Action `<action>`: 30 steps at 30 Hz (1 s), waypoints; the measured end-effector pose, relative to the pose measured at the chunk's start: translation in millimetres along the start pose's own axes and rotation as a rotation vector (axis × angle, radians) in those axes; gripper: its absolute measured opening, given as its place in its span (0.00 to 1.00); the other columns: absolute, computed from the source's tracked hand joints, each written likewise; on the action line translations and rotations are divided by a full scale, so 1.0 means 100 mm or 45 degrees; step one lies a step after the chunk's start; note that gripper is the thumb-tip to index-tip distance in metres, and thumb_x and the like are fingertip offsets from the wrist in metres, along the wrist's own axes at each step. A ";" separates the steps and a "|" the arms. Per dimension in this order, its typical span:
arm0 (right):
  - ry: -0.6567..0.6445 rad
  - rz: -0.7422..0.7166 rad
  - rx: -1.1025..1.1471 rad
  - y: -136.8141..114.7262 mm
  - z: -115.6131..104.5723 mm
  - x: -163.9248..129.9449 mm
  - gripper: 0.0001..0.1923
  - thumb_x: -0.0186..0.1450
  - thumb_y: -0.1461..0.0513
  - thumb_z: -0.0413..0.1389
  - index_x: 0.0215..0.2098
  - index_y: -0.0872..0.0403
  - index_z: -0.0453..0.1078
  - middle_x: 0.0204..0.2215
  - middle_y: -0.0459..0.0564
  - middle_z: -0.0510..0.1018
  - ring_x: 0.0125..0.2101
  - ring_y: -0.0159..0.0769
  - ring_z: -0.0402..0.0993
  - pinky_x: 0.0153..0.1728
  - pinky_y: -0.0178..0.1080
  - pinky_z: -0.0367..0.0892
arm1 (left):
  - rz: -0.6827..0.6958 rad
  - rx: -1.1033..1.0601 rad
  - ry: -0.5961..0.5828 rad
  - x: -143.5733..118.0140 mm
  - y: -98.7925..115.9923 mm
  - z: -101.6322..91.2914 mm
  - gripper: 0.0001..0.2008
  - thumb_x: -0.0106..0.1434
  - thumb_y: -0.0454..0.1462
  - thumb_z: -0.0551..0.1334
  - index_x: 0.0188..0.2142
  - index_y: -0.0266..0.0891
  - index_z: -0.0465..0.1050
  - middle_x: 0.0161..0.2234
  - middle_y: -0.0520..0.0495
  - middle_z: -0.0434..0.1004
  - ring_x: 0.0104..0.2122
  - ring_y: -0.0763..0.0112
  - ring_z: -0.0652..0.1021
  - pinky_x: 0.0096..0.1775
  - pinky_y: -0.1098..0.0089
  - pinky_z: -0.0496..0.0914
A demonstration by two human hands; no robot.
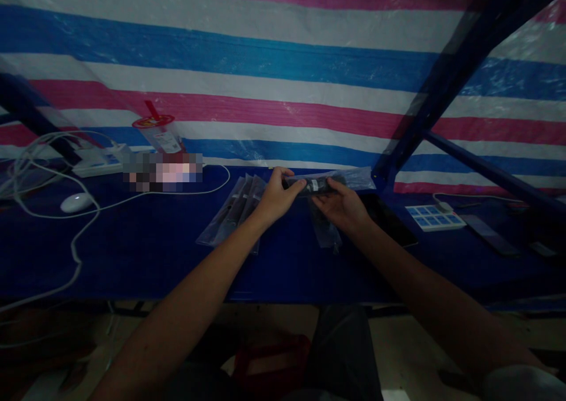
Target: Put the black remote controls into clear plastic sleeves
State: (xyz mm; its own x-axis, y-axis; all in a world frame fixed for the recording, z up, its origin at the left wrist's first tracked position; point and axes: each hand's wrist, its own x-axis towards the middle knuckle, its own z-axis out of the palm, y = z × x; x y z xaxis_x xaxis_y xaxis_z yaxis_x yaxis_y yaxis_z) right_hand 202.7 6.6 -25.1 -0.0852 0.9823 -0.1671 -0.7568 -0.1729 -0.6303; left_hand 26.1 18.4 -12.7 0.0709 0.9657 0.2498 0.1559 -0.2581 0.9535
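Both hands hold one clear plastic bag (354, 178) with a dark item (315, 186) inside, just above the blue table (145, 242). My left hand (276, 196) grips the bag's left end with thumb on top. My right hand (342, 206) supports it from below on the right. To the left of my left hand lies a fanned pile of similar clear bags (232, 215). Another clear bag (326, 233) lies flat under my right hand.
A white mouse (76, 202), white cables (39, 171) and a power strip (99, 160) lie at the left. A sealed drink cup (160, 132) stands at the back. A white pad with blue squares (434, 217) and dark flat devices (490, 234) lie right. Blue frame bars (442, 82) rise right.
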 end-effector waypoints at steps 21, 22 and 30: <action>0.017 -0.007 0.024 -0.04 0.04 -0.04 0.04 0.66 0.66 0.58 0.34 0.51 0.72 0.33 0.47 0.83 0.37 0.34 0.82 0.45 0.38 0.79 | -0.145 -0.614 -0.349 0.02 0.19 -0.24 0.16 0.53 0.26 0.58 0.40 0.38 0.76 0.35 0.43 0.74 0.34 0.66 0.75 0.32 0.66 0.73; 0.012 -0.002 0.019 -0.03 0.04 -0.04 0.04 0.66 0.66 0.58 0.34 0.51 0.72 0.32 0.47 0.83 0.37 0.34 0.81 0.45 0.37 0.78 | -0.155 -0.591 -0.358 0.02 0.19 -0.24 0.17 0.53 0.26 0.59 0.41 0.38 0.77 0.34 0.44 0.74 0.33 0.67 0.75 0.32 0.66 0.73; -0.008 0.016 0.025 0.01 0.04 -0.03 0.04 0.67 0.65 0.57 0.35 0.51 0.73 0.35 0.48 0.84 0.38 0.33 0.82 0.43 0.36 0.78 | -0.065 -0.537 -0.392 0.01 0.12 -0.18 0.08 0.57 0.30 0.66 0.38 0.37 0.76 0.31 0.48 0.76 0.27 0.74 0.76 0.31 0.69 0.71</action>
State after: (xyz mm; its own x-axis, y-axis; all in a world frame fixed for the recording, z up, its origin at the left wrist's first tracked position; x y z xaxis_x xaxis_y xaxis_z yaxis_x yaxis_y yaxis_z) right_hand 199.6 3.6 -22.2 -0.0992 0.9804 -0.1700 -0.7684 -0.1840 -0.6130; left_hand 10.3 17.3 1.8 0.3700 0.9071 0.2007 -0.2389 -0.1158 0.9641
